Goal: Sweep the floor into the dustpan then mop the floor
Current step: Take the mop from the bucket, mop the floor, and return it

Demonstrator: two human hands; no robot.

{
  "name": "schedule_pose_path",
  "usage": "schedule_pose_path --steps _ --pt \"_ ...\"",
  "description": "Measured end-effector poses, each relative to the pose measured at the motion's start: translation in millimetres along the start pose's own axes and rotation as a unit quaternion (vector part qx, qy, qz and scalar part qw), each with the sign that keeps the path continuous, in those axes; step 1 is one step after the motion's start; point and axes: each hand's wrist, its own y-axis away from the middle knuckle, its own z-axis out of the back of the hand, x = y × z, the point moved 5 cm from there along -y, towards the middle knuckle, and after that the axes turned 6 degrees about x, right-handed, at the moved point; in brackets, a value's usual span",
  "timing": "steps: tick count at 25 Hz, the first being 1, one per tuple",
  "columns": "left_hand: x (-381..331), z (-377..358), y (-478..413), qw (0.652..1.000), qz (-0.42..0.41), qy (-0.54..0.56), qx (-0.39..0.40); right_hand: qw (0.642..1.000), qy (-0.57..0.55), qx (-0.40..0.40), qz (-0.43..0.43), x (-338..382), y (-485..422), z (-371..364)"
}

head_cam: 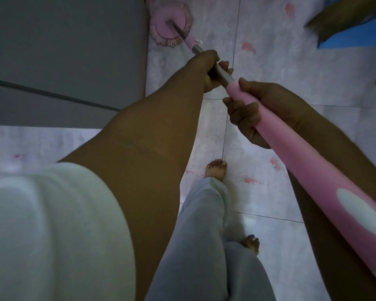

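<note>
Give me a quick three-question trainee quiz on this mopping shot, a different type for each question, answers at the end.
1. True or false: the left hand grips the metal shaft, nearer the mop head than the right hand is.
2. Multiple choice: the right hand grips A) the pink grip, B) a dustpan, C) nothing.
3. Fill in the colour: the mop head rests on the tiled floor beside a ____ furniture unit.
Key: 1 true; 2 A; 3 grey.
</note>
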Motion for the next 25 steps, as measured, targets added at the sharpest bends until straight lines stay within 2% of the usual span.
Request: schedule_pose_path --steps 1,4,11,16,21,25 --pt "12 -3 10 0.999 0.004 -0.017 0.032 1.0 -0.005 -0.004 -0.002 -15 14 6" --pt "80 -8 42 0.997 0.05 0.017 0.052 1.0 -0.016 -0.016 -0.01 -71 60 27" --pt "254 -21 134 0.984 0.108 0.13 0.047 0.997 -0.044 -0.054 -0.018 -216 190 89" --pt "353 -33 194 0.966 0.165 0.193 0.051 0.997 -0.065 -0.029 -0.027 -286 262 121" --pt "369 -36 196 0.958 0.161 0.231 0.055 0.997 -0.063 -0.021 -0.037 -288 252 137" --pt "321 -37 162 0.955 0.122 0.265 0.059 0.99 -0.126 0.047 -0.042 -240 195 132"
